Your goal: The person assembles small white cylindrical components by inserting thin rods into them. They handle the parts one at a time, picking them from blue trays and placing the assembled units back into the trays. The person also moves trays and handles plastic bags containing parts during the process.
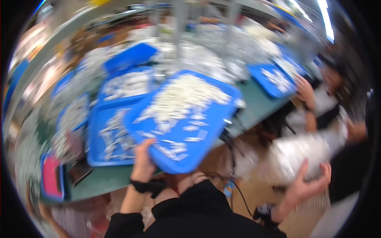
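My left hand [143, 162] grips the near left edge of a blue plastic tray [216, 129], which is tilted above the bench edge. Many small white slender pieces [184, 97] are heaped toward the tray's far side, with several scattered nearer me. Off to the right, my right hand [307, 184] is raised with its fingers apart. Just beyond it is a clear plastic bag [295, 154] filled with whitish contents; blur hides whether my fingers touch it. Another person's hand [355, 131] is at the bag's far right end.
On the green bench [254, 107] lie more blue trays with white pieces, one tray [94, 148] at left and another [264, 89] at right by a co-worker's hand [305, 93]. Clear bags [214, 39] pile up behind grey posts [179, 27]. A dark cable [242, 196] hangs below.
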### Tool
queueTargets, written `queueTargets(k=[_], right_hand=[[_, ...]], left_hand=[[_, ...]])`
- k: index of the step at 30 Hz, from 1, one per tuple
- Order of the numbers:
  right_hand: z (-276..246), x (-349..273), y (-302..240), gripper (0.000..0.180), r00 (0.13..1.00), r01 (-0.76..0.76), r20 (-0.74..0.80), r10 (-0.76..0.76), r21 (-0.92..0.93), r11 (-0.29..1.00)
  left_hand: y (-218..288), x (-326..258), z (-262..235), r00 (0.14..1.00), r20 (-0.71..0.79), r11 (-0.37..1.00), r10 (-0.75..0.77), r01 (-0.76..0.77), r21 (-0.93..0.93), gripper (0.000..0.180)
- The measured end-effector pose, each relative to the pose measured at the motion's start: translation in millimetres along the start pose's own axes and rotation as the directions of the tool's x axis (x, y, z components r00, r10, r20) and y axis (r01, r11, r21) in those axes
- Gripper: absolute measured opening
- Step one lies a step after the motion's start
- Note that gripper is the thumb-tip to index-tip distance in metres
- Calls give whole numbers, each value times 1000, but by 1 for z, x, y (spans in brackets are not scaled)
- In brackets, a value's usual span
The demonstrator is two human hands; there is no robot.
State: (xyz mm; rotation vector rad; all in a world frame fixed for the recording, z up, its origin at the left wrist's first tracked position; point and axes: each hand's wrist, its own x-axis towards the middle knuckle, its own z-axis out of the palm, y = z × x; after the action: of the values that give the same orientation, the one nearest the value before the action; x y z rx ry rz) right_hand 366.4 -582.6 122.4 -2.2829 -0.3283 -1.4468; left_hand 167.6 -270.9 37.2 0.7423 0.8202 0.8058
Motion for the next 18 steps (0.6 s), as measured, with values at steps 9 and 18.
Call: queueTargets(k=[9, 18], right_hand=[[52, -27, 88, 114, 858, -466, 137, 495, -198, 862], [194, -148, 173, 94, 405, -730, 549, 732, -288, 620]], left_hand=[[3, 3, -18, 999, 50, 999, 3, -6, 45, 43], [-8, 11, -27, 997, 60, 997, 47, -51, 55, 42]])
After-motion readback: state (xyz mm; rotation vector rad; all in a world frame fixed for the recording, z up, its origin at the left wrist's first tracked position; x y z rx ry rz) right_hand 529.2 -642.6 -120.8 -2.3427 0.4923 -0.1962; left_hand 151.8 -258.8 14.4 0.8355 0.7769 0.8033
